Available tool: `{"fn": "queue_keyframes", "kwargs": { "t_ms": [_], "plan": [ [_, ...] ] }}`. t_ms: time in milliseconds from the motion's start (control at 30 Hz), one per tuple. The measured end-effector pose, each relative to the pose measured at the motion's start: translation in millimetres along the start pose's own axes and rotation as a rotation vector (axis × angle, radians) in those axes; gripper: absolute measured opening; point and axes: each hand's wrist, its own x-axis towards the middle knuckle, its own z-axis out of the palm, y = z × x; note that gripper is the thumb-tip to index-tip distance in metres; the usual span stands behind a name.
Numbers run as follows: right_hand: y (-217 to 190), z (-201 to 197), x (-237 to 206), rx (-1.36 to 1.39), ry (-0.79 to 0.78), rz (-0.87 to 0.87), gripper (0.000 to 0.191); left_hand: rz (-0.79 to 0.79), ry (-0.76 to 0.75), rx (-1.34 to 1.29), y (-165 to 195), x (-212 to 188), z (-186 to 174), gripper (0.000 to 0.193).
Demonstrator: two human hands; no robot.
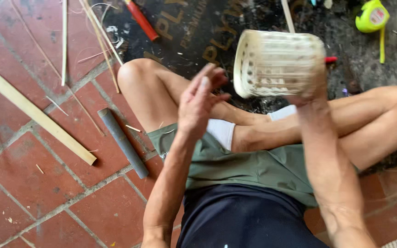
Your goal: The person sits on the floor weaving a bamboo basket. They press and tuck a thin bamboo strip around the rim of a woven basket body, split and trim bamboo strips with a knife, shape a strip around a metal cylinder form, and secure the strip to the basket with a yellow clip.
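1. Here, the person sits cross-legged on a red brick floor, and both bare arms come up from the bottom of the view.
2. The right hand is clamped on the lower side of a small woven basket, holding it up above the legs at about 1 o'clock from the middle of the view; its pale rim faces left, toward the other hand.
3. The left hand is raised just left of the basket, at 9 o'clock from it, fingers spread apart and holding nothing; it is near the rim, but motion blur hides whether it touches.
4. On the floor at 9 o'clock from the left hand lies a grey tube, and just beyond it a flat bamboo slat runs slantwise.
5. Thin bamboo strips lie scattered at 11 o'clock.
6. A red-handled tool rests on the dark board at 12 o'clock.
7. A yellow tape measure sits at 2 o'clock, well apart from the basket.
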Motion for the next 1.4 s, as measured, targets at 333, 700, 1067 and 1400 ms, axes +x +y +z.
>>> {"fn": "queue_keyframes", "kwargs": {
  "t_ms": [333, 700, 1067, 1400],
  "plan": [
    [25.6, 13.6, -57.5, 0.388, -0.146, 0.183, 0.014, 0.154, -0.238, 0.285, 20.7, -60.8, 50.1, 0.04],
    [-3.0, 39.6, -54.5, -0.016, -0.246, 0.111, 0.027, -0.065, -0.255, -0.13, 21.5, -59.4, 37.7, 0.078],
    [-9.8, 37.2, -63.4, 0.064, -0.101, 0.104, 0.043, 0.031, -0.16, -0.01, 33.2, -58.5, 40.7, 0.083],
    [6.2, 15.7, -73.7, 0.272, -0.046, 0.099, 0.031, -0.098, -0.041, -0.287, 4.3, -36.2, 20.8, 0.048]
  ]
}}
